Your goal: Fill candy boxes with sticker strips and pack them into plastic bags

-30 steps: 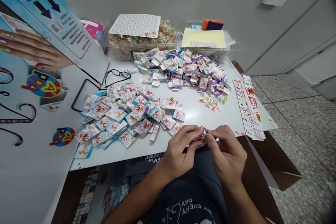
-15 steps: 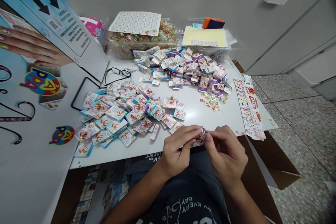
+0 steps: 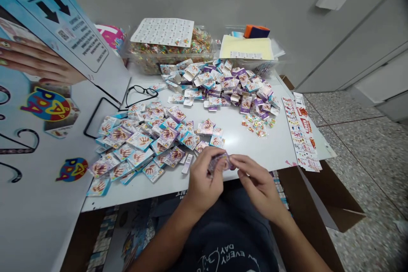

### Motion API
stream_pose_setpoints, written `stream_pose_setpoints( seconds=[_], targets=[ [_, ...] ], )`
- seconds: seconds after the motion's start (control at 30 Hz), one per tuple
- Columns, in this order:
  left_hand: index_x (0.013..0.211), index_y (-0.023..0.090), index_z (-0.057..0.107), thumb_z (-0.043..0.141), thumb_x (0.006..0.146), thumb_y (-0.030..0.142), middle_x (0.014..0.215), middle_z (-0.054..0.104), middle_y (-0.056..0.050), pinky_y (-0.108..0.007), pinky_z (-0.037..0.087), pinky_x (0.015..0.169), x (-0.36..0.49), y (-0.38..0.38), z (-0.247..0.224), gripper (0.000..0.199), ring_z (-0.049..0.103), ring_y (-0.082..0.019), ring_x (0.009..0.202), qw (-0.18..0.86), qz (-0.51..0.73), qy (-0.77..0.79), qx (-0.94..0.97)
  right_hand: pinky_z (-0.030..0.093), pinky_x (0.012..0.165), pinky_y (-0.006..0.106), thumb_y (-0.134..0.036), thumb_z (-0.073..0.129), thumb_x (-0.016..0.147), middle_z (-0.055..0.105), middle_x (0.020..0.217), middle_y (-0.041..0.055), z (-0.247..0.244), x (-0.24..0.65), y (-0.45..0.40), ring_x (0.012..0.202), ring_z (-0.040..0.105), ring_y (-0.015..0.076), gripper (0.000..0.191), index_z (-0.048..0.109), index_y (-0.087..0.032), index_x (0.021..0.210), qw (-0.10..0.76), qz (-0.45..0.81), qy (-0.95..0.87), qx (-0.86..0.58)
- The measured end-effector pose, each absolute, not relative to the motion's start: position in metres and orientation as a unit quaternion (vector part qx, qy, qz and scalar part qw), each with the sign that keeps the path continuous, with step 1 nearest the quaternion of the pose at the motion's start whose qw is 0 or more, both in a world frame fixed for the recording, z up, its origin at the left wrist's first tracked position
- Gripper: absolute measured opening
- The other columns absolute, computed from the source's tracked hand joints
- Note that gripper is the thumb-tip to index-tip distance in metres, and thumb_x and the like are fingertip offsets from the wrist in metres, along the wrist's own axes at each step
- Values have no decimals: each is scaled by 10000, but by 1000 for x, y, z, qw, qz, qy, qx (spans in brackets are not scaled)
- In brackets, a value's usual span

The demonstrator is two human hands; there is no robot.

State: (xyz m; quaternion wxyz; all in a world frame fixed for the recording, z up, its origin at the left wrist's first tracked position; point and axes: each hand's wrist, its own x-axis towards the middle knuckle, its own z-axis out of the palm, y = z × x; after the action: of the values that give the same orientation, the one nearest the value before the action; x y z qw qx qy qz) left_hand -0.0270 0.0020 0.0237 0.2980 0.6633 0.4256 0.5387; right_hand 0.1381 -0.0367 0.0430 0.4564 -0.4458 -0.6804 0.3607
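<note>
My left hand (image 3: 204, 180) is wrapped around a small purple-and-white printed carton (image 3: 225, 162) above the table's front edge. My right hand (image 3: 257, 185) is at the carton's right end, its index fingertip touching or nearly touching it and its thumb apart. To the left lies a heap of closed-looking cartons (image 3: 140, 140) in blue and purple, printed with hands. Farther back sits a pile of cartons with open flaps (image 3: 216, 83). Small clear packets with colourful contents (image 3: 256, 125) lie right of centre.
Behind the piles stand a clear tub (image 3: 143, 61) of colourful packets with a label sheet (image 3: 162, 32) on top, and another tub bearing yellow paper (image 3: 247, 46). Eyeglasses (image 3: 142, 90) lie at left beside a large printed display (image 3: 79, 51). Sticker strips (image 3: 301, 131) overhang the right edge, above a cardboard box (image 3: 338, 204).
Both hands have moved left with the carton, which is tilted differently. My right thumb has come away from its end. The view has shifted slightly.
</note>
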Motion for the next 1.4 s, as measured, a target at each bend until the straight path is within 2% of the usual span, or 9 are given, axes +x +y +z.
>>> stream_pose_setpoints(
  seconds=[0.13,0.4,0.63,0.8,0.93,1.03,1.13,1.3,1.4],
  targets=[
    [987,196,588,617,943,245,892,637,-31,-314,532,741,-70,33,15,71,632,-180,814,158,534,558,615,542,959,430,-185,514,1000,728,1194,78,31,174,-35,1092,663,219,353,679,-288,1295,329,339,-746,-469],
    [1152,241,571,564,937,178,1217,615,-73,-629,473,1020,-164,71,26,224,544,-397,1252,-90,513,626,581,530,912,515,-428,542,907,731,1139,181,-13,347,28,991,675,301,405,688,-140,1150,326,84,-566,-753],
    [1108,260,630,564,970,352,1549,460,7,-860,281,995,-176,89,4,179,352,-560,1394,-107,433,682,580,387,1106,460,-314,626,799,563,1471,159,-18,418,83,1403,442,329,642,552,-191,1424,217,104,-580,-778],
    [1184,247,645,597,945,495,1565,472,-31,-809,303,1011,-172,95,-8,348,399,-544,1376,-160,455,672,562,374,1068,501,-264,692,746,613,1379,169,-29,428,95,1320,498,366,669,575,-208,1402,140,115,-582,-793],
    [1175,165,679,764,824,334,1373,621,-173,-707,408,1024,-158,82,-3,399,537,-464,1260,-193,478,604,609,359,1048,507,-243,625,788,692,1253,137,-32,430,93,1258,505,342,555,605,-193,1340,125,91,-609,-778],
    [1094,148,701,737,826,231,1270,668,-203,-628,419,1032,-141,70,1,283,593,-399,1190,-203,494,558,635,373,999,469,-261,580,812,733,1085,133,-31,425,92,1122,535,319,294,726,-173,1051,128,60,-625,-768],
    [1032,169,697,687,830,140,1074,746,-149,-515,463,976,-121,59,2,204,680,-308,1020,-203,527,496,660,366,970,465,-267,543,828,745,972,118,-29,414,88,1022,547,300,200,722,-190,782,140,20,-628,-765],
    [914,197,657,629,789,26,779,744,-39,-363,509,756,-80,33,4,214,664,-209,745,-92,559,336,752,294,988,584,-184,475,846,750,994,182,2,386,68,1174,500,400,262,711,-183,734,162,-82,-602,-778],
    [944,195,648,598,805,27,780,733,-41,-353,516,734,-46,17,7,224,643,-203,747,10,561,300,771,349,942,563,-145,487,833,746,857,180,42,353,41,989,610,372,245,696,-188,713,106,-164,-605,-772]
  ],
)
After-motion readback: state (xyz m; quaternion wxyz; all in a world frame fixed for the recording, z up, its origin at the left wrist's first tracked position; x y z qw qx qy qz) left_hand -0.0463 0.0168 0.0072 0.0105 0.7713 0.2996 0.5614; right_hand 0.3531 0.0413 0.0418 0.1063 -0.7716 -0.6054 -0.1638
